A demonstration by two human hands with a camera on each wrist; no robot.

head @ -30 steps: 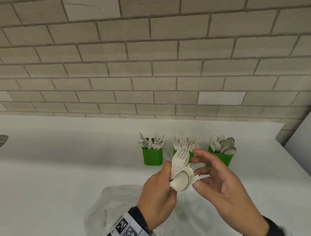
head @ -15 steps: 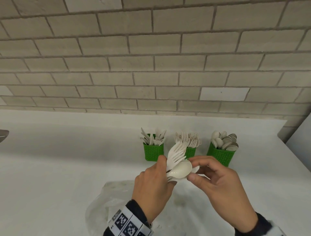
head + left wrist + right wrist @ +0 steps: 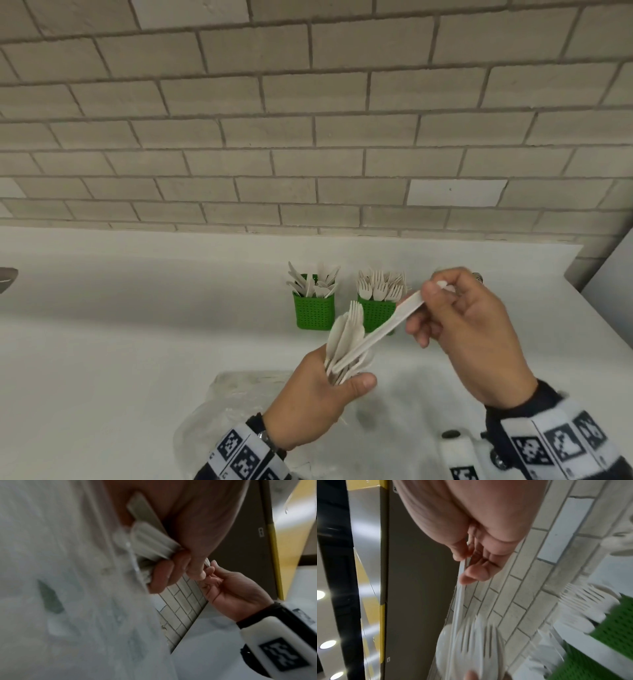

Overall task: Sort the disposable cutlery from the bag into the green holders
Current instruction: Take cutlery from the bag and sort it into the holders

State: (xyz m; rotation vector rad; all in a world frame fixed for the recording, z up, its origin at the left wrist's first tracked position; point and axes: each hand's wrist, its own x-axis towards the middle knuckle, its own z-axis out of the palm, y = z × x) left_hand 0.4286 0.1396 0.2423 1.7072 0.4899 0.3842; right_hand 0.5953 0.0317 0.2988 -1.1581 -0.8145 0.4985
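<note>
Left hand (image 3: 308,394) fist-curled round a bundle (image 3: 346,342) of white cutlery, fork tines up, above the bag (image 3: 219,411) on the counter (image 3: 120,342). Right hand (image 3: 469,339) pinches one piece (image 3: 394,322) by thumb and fingertips; its other end lies in the bundle. Two green holders (image 3: 313,311) show behind, left with knives, the next with forks; a third is hidden.

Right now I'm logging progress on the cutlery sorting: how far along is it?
Well under way, not finished. Done: two green holders, the left holder and the fork holder, already stand filled. In hand: the left hand grips a mixed bundle; the right hand pinches one piece. Left: that bundle; the bag's contents are unclear.
</note>
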